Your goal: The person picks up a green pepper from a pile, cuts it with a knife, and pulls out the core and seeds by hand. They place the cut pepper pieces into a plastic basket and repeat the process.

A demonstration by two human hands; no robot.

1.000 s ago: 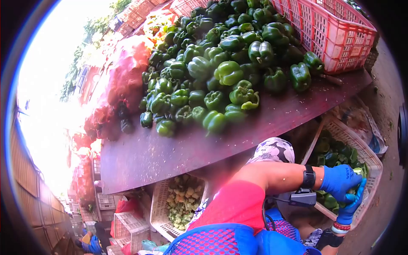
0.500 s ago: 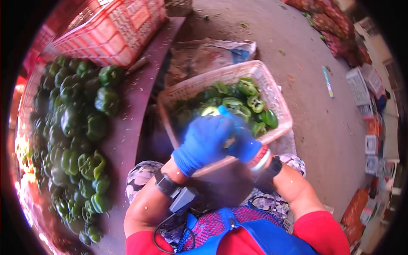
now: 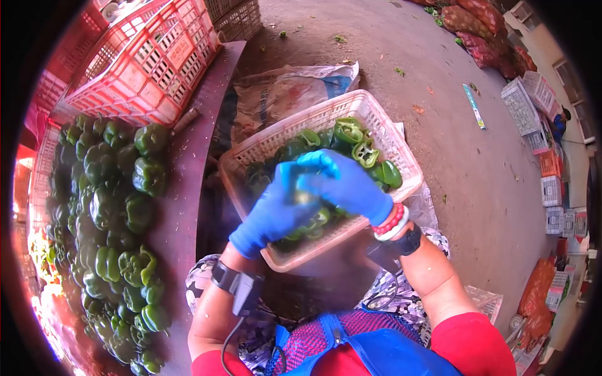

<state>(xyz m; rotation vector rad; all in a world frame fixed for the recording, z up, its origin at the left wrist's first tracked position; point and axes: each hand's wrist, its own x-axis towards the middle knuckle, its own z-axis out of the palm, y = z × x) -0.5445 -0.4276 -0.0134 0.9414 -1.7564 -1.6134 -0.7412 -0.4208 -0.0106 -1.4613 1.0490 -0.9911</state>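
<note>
Both my hands wear blue gloves and meet above a pink plastic crate point(image 3: 290, 260). My left hand point(image 3: 266, 210) comes from the left with its fingers curled up against the other hand. Bent over toward it, my right hand point(image 3: 351, 185) has its fingers closed in. Between them shows a small pale, blurred patch that I cannot make out; the gloves hide the rest. Inside the crate lie cut green bell peppers, among them an open pepper half point(image 3: 365, 153) and a piece with smooth green skin point(image 3: 391, 174).
On my left a purple-brown board point(image 3: 182, 213) bears a big heap of whole green bell peppers point(image 3: 103, 200). A red plastic crate point(image 3: 144, 69) stands behind it. A sack point(image 3: 276, 94) lies beyond my crate. Filled mesh sacks point(image 3: 476, 31) and stacked crates point(image 3: 523, 103) line the right.
My hands have shifted slightly left, and the right hand now bends over the left. The view has turned a little, with more of the crate's front showing.
</note>
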